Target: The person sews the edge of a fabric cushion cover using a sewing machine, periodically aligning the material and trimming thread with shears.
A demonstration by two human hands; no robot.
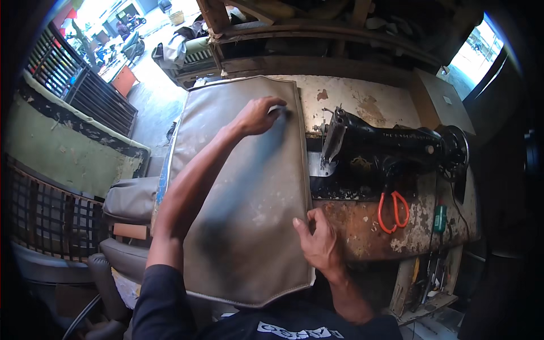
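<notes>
A large brown leather-like cover (249,187) with piped edges lies flat before me, whitish marks and a blurred dark bluish shadow across it. Over its far right part reaches my left hand (262,116), fingers closed around something small and pale that is mostly hidden. At the cover's right edge my right hand (323,241) has its thumb on top and its fingers curled by the seam. Just right of the cover stands a black sewing machine (374,141) with a metal needle plate. Orange-handled scissors (393,212) lie in front of the machine's arm.
The machine sits on a worn table (362,226) with peeling paint. A green-handled tool (440,218) is near its right front, above a wooden rack (425,306) of tools. Grey padded pieces (133,198) stand at left. A wooden frame (328,34) runs along the back.
</notes>
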